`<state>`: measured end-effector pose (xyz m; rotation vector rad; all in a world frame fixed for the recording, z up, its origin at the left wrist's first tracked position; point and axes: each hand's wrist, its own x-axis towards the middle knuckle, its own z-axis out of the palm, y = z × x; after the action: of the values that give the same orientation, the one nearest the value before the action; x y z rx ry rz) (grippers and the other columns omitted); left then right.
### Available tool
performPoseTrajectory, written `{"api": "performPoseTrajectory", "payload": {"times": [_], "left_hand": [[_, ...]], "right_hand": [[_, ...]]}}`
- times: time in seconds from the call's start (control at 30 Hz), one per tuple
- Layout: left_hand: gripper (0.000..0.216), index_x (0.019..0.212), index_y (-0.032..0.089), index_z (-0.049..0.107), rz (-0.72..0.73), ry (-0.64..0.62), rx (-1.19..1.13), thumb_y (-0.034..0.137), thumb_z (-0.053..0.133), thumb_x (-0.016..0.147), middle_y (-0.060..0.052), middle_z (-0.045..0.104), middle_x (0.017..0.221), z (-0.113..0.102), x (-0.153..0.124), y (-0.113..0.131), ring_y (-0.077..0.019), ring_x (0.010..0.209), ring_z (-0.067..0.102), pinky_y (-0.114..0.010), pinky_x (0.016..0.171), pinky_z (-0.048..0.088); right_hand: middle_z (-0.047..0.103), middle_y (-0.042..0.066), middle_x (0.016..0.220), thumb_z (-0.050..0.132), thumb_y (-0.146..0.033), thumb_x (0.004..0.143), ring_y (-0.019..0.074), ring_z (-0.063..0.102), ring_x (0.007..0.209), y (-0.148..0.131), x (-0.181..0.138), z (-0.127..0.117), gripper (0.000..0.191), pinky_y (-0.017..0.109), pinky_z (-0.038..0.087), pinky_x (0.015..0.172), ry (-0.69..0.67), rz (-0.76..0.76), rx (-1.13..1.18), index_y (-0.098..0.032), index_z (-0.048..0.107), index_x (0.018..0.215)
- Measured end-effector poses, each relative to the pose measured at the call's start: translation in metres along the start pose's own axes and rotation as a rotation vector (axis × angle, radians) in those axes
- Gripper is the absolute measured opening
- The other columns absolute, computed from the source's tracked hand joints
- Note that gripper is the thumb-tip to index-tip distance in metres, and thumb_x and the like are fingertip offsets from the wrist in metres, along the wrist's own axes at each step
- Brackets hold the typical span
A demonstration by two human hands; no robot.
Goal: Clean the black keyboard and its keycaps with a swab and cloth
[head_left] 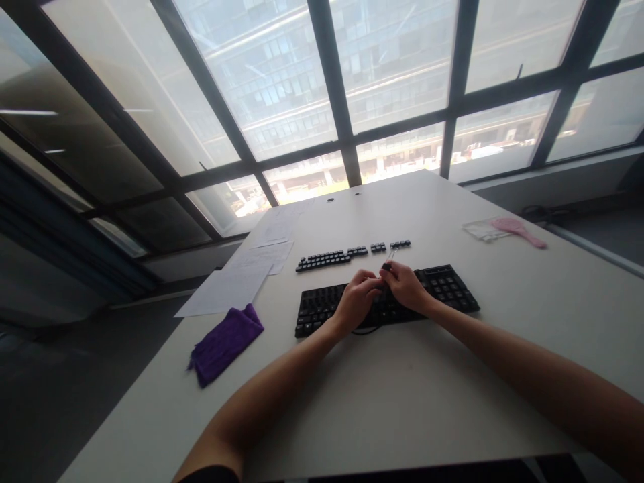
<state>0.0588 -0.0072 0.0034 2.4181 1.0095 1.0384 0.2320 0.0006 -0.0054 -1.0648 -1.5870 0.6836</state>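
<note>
White desk (322, 416) by big windows (282, 74), and the black keyboard (390, 313) runs sideways directly under the curled left hand (358, 300) (can't tell if it's gripping) and the right hand (405, 286), pinching a keycap (386, 266).

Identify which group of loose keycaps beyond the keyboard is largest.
The leftmost group, nearest the papers; it stretches far wider than the groups to its right.

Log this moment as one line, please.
left hand: over black keyboard | right hand: wire tool and small black piece | loose keycaps: rows beyond keyboard | purple cloth: keyboard's left
</note>
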Motion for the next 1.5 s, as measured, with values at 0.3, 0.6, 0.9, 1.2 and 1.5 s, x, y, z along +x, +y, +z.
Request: {"api": "performPoseTrajectory", "payload": {"times": [0.3, 0.6, 0.9, 1.2, 1.5], "left_hand": [[0.015, 0.098, 0.017, 0.071, -0.167, 0.089, 0.039, 0.020, 0.066, 0.083, -0.006, 0.070, 0.094, -0.034, 0.034, -0.043, -0.0151, 0.079, 0.065, -0.028, 0.078, 0.053], [0.007, 0.078, 0.019, 0.076, -0.216, -0.133, 0.311, 0.016, 0.071, 0.076, -0.005, 0.073, 0.078, -0.027, 0.065, -0.094, -0.0196, 0.077, 0.066, -0.032, 0.083, 0.050], [0.009, 0.081, 0.018, 0.077, -0.179, -0.090, 0.351, 0.018, 0.068, 0.080, -0.007, 0.069, 0.086, -0.019, 0.084, -0.110, -0.0192, 0.080, 0.064, -0.033, 0.086, 0.049], [0.012, 0.081, 0.017, 0.076, -0.159, -0.123, 0.323, 0.012, 0.067, 0.076, -0.005, 0.069, 0.083, -0.023, 0.076, -0.103, -0.0170, 0.077, 0.064, -0.029, 0.082, 0.050], [0.016, 0.086, 0.017, 0.077, -0.175, -0.122, 0.309, 0.012, 0.068, 0.074, -0.004, 0.070, 0.081, -0.030, 0.067, -0.110, -0.0156, 0.073, 0.064, -0.029, 0.078, 0.051]], "right_hand": [[0.065, 0.002, 0.065, 0.050, -0.038, 0.093, 0.0168, 0.059, 0.062, -0.002, 0.000, 0.002, 0.026, 0.029, 0.044, 0.065, 0.018, 0.046, 0.044, -0.020, 0.054, 0.075], [0.065, 0.002, 0.066, 0.051, -0.035, 0.092, 0.0163, 0.059, 0.062, -0.004, 0.000, 0.002, 0.027, 0.028, 0.043, 0.065, -0.012, 0.046, 0.013, -0.019, 0.057, 0.071], [0.065, 0.001, 0.066, 0.051, -0.035, 0.092, 0.0156, 0.057, 0.061, -0.003, 0.000, 0.002, 0.028, 0.027, 0.042, 0.064, -0.006, 0.045, -0.004, -0.019, 0.057, 0.070], [0.067, 0.002, 0.067, 0.053, -0.034, 0.092, 0.0165, 0.059, 0.063, -0.001, 0.000, 0.003, 0.026, 0.028, 0.042, 0.065, -0.009, 0.040, -0.011, -0.019, 0.058, 0.071], [0.066, 0.002, 0.066, 0.053, -0.035, 0.092, 0.0165, 0.058, 0.062, -0.001, 0.000, 0.003, 0.028, 0.028, 0.042, 0.064, -0.010, 0.039, -0.016, -0.019, 0.058, 0.070]]}}
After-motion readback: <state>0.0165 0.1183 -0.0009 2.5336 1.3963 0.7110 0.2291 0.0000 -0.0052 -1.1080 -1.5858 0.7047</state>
